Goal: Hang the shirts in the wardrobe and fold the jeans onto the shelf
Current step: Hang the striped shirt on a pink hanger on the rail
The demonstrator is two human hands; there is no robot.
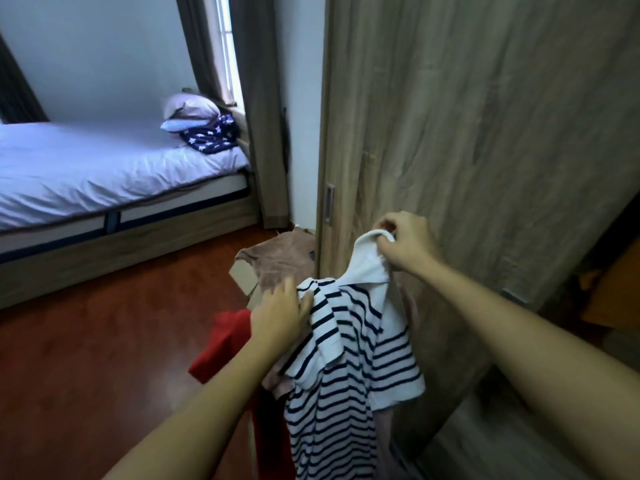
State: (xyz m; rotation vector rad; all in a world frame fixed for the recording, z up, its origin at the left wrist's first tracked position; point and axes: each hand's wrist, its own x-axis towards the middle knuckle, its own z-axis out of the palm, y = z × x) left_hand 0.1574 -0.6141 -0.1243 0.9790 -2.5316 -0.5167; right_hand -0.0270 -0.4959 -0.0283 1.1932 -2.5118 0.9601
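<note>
Fingers (387,226) of the right hand (405,242) were curled tight on the white collar (369,266) of the striped shirt (346,344), pinching only a small fold at its top edge. The left hand (280,318) held the shirt's shoulder, thumb over the fabric and fingers behind it, though blur softened that grip.

The likeliest failure lay in that narrow collar pinch. Most of the shirt's weight hung from it, so a shake or a lift could have pulled the fold free and dropped the shirt. The body of the shirt also hung bunched and twisted, one sleeve folded over the front, so it probably would have sat crooked on a hanger unless spread first. No hanger showed anywhere. The hem dropped out of view, so it may have snagged on the clothes underneath.

From the right fingers the shirt fell down and toward the person, and the collar ran between the two hands. Its shoulder lay against the left fingers. Just under the left wrist sat a red garment (221,344), partly beneath the shirt. Beyond the left fingertips a brown garment (277,258) draped a cardboard box (246,284) on the floor (104,341). Behind the right fingers stood the wardrobe door (485,133), covering that side.
</note>
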